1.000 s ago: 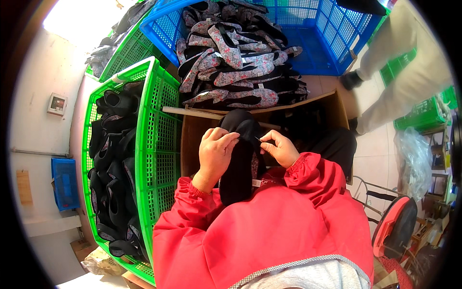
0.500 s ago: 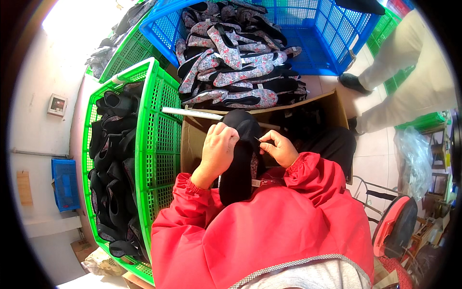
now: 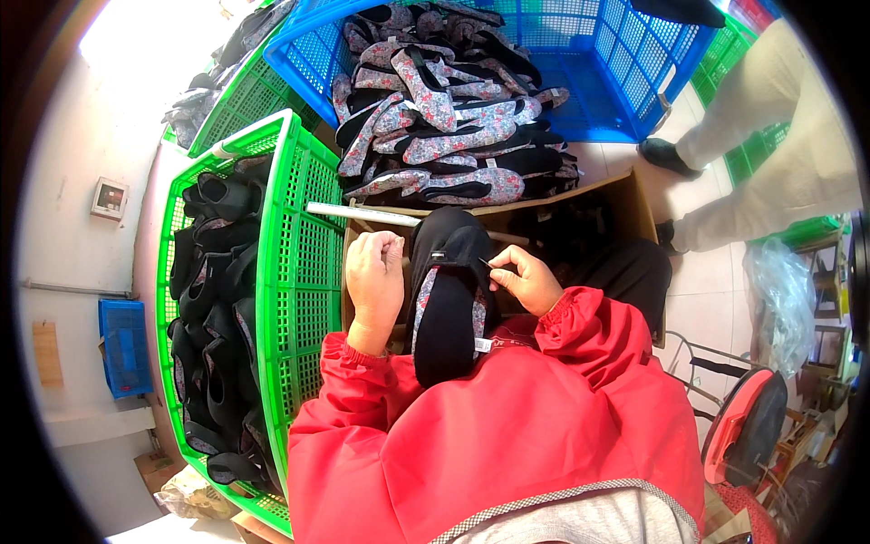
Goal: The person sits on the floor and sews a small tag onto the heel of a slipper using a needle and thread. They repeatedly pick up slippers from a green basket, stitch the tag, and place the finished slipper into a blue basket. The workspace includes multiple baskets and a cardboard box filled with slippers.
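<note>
A black fabric shoe point(image 3: 444, 326) with a floral lining rests on my lap, its toe pointing away from me. Across its opening lies a small dark trim piece point(image 3: 439, 257), and a white tag point(image 3: 482, 344) sticks out at its right side. My right hand point(image 3: 526, 279) is closed in a pinch beside the shoe, with a thin, needle-like thing at the fingertips. To the left of the shoe, apart from it, my left hand point(image 3: 375, 281) is raised with thumb and fingers pressed together. Whatever it may hold is too small to see.
Close on my left stands a green crate point(image 3: 281, 254) of black shoes. A blue crate point(image 3: 589, 91) holds piled floral shoes point(image 3: 471, 136) ahead, behind an open cardboard box point(image 3: 639, 204). At the right are a person's legs point(image 3: 752, 118) and a red-and-black seat point(image 3: 743, 426).
My left hand has moved left, off the shoe, uncovering the dark trim piece and more floral lining. My right hand stays nearly still beside the shoe.
</note>
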Motion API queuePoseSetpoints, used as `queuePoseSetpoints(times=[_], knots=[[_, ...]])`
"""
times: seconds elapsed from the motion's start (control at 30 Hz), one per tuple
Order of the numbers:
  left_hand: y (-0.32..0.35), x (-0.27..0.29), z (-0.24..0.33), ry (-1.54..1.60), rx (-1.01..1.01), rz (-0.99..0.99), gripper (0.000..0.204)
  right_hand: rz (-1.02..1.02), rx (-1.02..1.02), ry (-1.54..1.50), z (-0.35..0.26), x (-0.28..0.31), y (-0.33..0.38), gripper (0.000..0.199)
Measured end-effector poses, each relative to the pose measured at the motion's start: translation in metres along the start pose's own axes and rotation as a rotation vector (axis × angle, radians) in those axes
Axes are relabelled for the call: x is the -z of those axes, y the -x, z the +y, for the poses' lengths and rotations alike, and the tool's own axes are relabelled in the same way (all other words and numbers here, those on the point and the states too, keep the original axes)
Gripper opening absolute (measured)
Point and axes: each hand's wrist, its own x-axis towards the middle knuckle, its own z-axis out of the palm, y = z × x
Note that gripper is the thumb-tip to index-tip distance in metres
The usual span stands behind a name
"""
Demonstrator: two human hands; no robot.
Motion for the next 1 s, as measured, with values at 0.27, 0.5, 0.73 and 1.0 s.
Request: queuePoseSetpoints(times=[0.27,0.5,0.73,1.0], knots=[[0.003,0.004,0.001,-0.073,0.024,-0.022,0.009,-0.006,-0.011,-0.025,-0.001,-0.001,0.0,0.008],[0.005,0.001,0.006,-0.02,0.01,0.031,0.016,-0.011,-0.005,-0.043,-0.001,-0.001,0.0,0.009],[0.009,0.0,-0.004,-0.061,-0.028,-0.062,0.018,-0.05,-0.027,-0.015,-0.001,0.002,0.001,0.009],[0.021,-0.005,-0.014,-0.049,0.073,-0.293,0.021,-0.003,-0.042,-0.023,-0.004,0.0,0.001,0.009]])
